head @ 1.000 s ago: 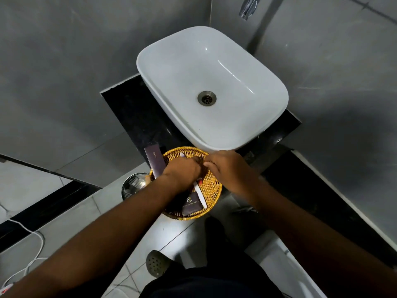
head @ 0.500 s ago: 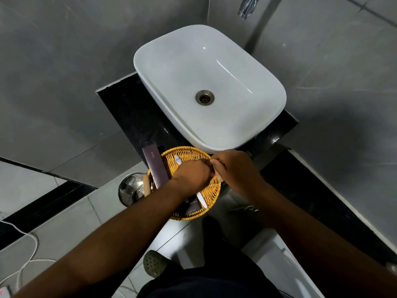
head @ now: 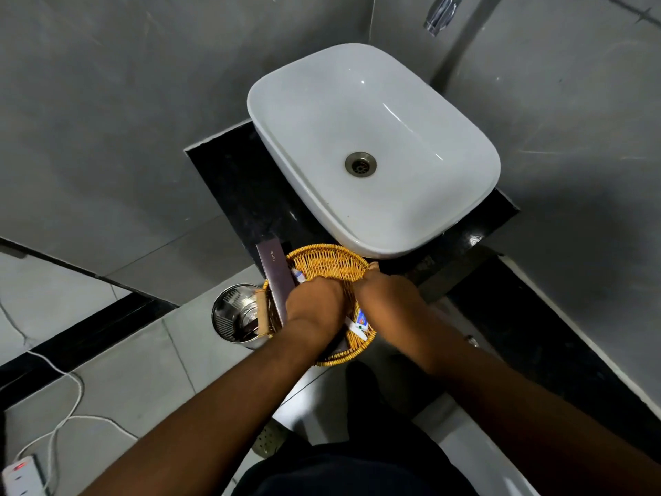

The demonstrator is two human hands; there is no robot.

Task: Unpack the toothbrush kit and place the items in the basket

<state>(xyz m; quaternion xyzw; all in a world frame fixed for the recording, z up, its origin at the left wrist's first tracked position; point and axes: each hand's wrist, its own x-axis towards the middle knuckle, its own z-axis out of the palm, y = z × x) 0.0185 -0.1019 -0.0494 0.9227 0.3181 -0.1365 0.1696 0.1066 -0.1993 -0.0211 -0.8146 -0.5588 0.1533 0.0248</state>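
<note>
A yellow wicker basket (head: 327, 257) sits at the front edge of the black counter, below the sink. My left hand (head: 314, 304) is curled down inside it over a white toothbrush, whose head (head: 298, 275) sticks out to the left. A small toothpaste tube (head: 359, 322) lies in the basket between my wrists. My right hand (head: 388, 291) grips the basket's right rim by its handle. A purple box marked "Comb" (head: 275, 275) leans on the left rim. Another dark box (head: 339, 347) lies under my left wrist.
A white sink (head: 372, 148) fills the counter (head: 229, 173) behind the basket, with a tap (head: 440, 12) above it. A steel bin (head: 236, 313) stands on the floor to the left. A power strip (head: 19, 476) and its white cable lie at the lower left.
My right hand has shifted to the basket's right rim. My left hand stays over the toothbrush, whose head has come into view. The camera has swung left.
</note>
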